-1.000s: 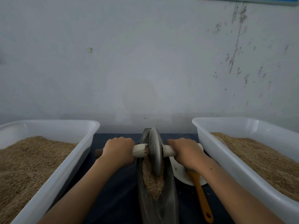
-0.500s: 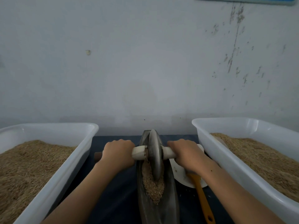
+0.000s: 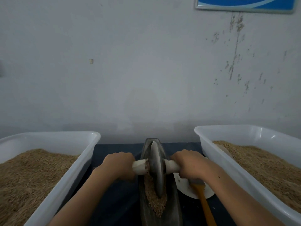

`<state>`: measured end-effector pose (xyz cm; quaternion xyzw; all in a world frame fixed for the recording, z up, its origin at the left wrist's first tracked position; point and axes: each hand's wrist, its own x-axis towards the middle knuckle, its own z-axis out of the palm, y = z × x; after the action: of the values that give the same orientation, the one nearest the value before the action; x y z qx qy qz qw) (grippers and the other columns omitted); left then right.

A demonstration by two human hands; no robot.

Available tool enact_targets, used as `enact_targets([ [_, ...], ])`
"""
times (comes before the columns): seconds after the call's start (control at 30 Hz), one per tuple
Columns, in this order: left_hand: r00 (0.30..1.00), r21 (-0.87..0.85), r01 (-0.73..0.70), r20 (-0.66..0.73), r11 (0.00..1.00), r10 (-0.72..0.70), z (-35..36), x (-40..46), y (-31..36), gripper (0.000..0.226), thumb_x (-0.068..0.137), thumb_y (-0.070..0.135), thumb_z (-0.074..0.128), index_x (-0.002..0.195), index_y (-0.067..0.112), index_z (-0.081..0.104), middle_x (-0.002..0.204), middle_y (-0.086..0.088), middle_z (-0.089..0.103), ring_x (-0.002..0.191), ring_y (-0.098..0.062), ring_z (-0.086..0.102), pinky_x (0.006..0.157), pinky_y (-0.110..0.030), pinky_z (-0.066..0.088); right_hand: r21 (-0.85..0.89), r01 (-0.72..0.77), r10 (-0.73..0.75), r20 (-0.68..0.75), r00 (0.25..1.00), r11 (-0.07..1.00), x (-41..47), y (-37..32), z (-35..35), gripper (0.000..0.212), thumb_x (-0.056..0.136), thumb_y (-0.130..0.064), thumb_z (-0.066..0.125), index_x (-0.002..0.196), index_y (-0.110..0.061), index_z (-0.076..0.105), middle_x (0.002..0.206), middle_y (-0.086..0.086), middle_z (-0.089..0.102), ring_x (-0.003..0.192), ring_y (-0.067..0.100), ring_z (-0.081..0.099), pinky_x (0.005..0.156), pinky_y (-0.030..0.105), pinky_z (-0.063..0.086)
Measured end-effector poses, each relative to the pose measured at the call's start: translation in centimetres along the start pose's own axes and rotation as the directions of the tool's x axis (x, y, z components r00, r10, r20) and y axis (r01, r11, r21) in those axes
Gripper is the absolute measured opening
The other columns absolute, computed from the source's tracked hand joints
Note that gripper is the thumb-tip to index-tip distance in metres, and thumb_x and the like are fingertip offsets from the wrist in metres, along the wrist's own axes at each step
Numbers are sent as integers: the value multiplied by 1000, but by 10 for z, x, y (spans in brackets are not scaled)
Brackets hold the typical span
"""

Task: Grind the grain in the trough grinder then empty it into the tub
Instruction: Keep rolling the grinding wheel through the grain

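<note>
Two white plastic tubs flank you on the dark desk [image 3: 117,198]: the left tub [image 3: 76,162] and the right tub [image 3: 216,154], both already heaped with grain. Between them, running away from you, lies the trough grinder [image 3: 174,206], a long boat-shaped metal channel that looks heavy and rigid; when it comes to emptying, you would probably want to lift it by its thick sides near the middle, and tip slowly, since the loose grain [image 3: 154,201] will slide all at once. Standing upright in the channel is the grinding wheel [image 3: 156,167], a stiff metal disc on a pale axle [image 3: 140,167]. Your left hand [image 3: 118,165] is curled round the axle's left end, your right hand [image 3: 189,163] round its right end, with the wheel directly between them and the grain piled just nearer to you. Beneath your right wrist sits a white plate [image 3: 187,188] with an orange-handled spatula [image 3: 205,204].
</note>
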<state>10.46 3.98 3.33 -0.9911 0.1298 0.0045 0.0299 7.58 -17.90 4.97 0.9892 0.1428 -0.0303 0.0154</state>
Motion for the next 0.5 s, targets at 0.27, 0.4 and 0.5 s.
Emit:
enact_targets([
  [0.27,950,59,19,-311,998,0,7,3,5,24,85,39,57,105,26,58,101,3,64,93,-17,60,71,-28,37,-23,-52,47,-180,983,998,2,-3,7,30,92,-10,53,119,-22,50,117,4,60,104,22,58,88,33,43],
  [0.4,986,46,5,-169,999,3,5,3,2,34,83,38,62,113,24,58,104,2,64,95,-16,60,73,-27,38,-39,-36,32,-89,995,999,1,-3,2,33,91,-10,55,121,-21,52,118,5,60,104,22,58,82,31,42],
  [0.5,1000,6,-5,-20,1000,5,1,2,0,44,80,40,66,119,23,56,108,1,63,98,-17,59,76,-28,40,-32,-7,7,-11,1000,999,-2,0,-1,34,87,-10,58,120,-19,55,114,6,61,99,21,60,75,29,39],
])
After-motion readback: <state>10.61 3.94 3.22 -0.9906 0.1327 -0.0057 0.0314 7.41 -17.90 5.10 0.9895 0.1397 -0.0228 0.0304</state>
